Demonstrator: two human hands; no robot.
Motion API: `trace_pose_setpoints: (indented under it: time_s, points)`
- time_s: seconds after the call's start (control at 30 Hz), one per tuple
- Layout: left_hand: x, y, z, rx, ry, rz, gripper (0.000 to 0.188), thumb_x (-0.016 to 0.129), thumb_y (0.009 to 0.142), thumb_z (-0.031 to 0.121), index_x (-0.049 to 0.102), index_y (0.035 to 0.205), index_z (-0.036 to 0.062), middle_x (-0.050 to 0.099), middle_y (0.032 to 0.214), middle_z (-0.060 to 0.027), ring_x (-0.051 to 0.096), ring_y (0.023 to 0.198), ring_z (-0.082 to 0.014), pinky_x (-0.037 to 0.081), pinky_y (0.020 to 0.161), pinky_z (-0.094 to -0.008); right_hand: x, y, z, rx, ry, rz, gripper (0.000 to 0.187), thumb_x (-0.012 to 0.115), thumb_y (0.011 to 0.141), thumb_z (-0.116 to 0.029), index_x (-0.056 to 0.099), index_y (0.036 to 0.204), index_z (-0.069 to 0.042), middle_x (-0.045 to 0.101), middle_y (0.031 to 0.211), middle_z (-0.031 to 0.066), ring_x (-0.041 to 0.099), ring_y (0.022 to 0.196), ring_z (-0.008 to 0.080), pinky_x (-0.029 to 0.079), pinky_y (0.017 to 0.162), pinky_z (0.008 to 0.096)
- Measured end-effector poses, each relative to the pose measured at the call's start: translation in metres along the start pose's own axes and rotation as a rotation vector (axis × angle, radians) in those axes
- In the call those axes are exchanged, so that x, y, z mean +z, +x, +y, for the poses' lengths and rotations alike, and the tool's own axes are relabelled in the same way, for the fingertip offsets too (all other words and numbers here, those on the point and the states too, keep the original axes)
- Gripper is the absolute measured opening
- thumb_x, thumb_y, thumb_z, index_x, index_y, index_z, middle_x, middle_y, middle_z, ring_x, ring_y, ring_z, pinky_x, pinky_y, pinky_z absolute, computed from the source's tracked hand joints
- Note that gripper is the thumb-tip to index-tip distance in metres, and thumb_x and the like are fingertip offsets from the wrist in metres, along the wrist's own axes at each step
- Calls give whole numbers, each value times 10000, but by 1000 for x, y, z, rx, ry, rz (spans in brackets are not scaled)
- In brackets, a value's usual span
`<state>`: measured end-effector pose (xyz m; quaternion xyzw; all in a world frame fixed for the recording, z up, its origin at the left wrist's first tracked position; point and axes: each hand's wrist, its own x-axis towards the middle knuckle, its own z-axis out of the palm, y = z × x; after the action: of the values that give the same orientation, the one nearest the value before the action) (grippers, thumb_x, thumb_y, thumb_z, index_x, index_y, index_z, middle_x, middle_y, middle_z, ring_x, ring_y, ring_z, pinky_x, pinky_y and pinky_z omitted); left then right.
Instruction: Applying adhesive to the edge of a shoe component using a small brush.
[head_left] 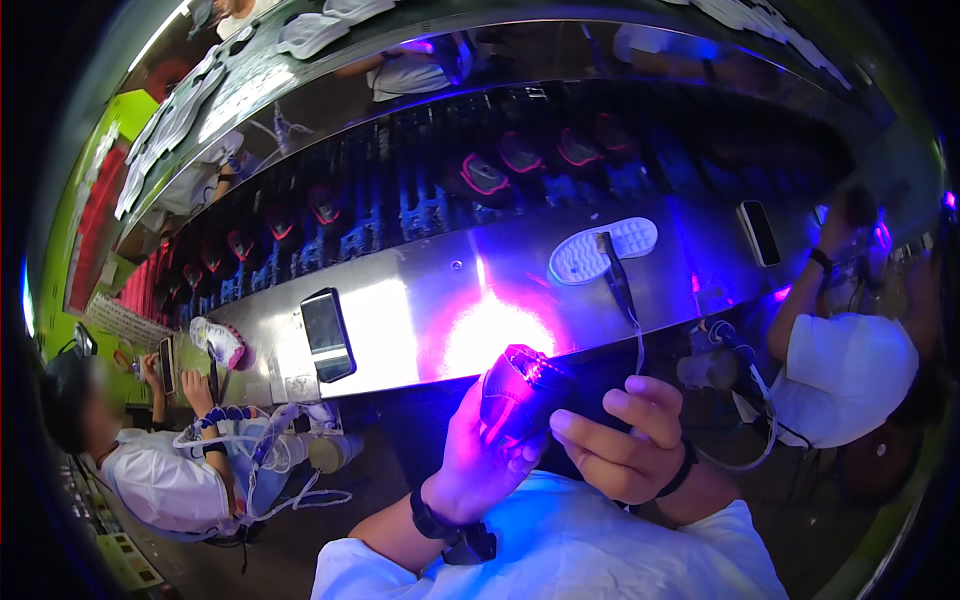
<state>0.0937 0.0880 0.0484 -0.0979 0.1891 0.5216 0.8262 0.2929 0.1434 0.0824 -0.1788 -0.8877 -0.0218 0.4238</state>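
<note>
A dark shoe point(512, 398) is held up over the bench's near edge, under bright violet light. My left hand point(472, 445) is closed round its left side, fingers underneath. My right hand point(635, 435), fingers curled, is closed on the shoe's shadowed right part; its exact contact is hard to see. Beyond them on the metal bench point(420, 265) lies a white shoe sole point(578, 258) with a patterned face. A dark-handled brush point(618, 280) rests across the sole, a thin tube running from its near end toward my right hand.
A dark phone point(328, 335) lies on the bench to the left, another phone point(760, 233) at the right. Dark shoe parts with pink edges point(485, 175) line a recess behind. Co-workers sit on the left point(165, 475) and right point(850, 375), near bottles with tubes point(330, 450).
</note>
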Motion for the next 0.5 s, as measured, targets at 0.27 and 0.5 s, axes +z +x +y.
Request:
trace_pose_setpoints:
  time_s: [0.27,0.5]
  points:
    - [7,-2,-11,49,220,40,494,439,1070,544,584,1309,136,708,1014,-14,665,714,-167,502,536,-282,-4,-10,8,-5,-31,35,135,654,929,-191,527,884,-195,720,1301,-28,552,1300,217,403,1137,445]
    - [3,-25,-10,162,294,17,524,431,1069,559,567,1330,126,690,1121,-25,678,900,-168,549,706,-309,-3,-5,-11,-15,-8,-14,137,671,904,-167,537,905,-193,714,1312,-34,549,1304,235,398,1143,455]
